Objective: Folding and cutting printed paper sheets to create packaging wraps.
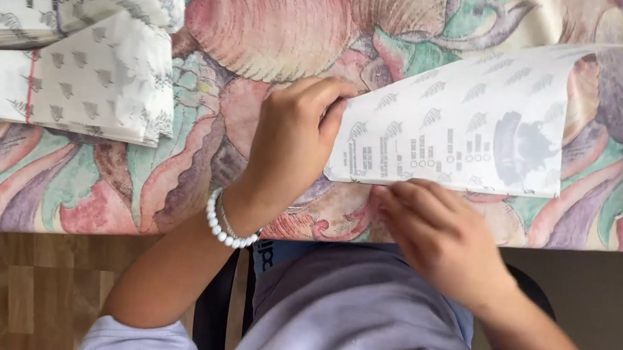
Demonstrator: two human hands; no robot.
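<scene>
Fingers of left hand curled shut, pinching left edge of white printed paper sheet; right hand fingers together, pressing sheet's lower edge on shell-patterned tabletop. Folded printed paper stacks upper left, apart.

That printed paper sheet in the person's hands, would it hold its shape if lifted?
Probably not: the printed paper sheet looks thin and already curls at its far corner. It likely weighs little, since the left hand and right hand bend it by its edge.

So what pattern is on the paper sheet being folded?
White paper sheet with small grey leaf motifs and dark print, clearest in the head view.
</scene>
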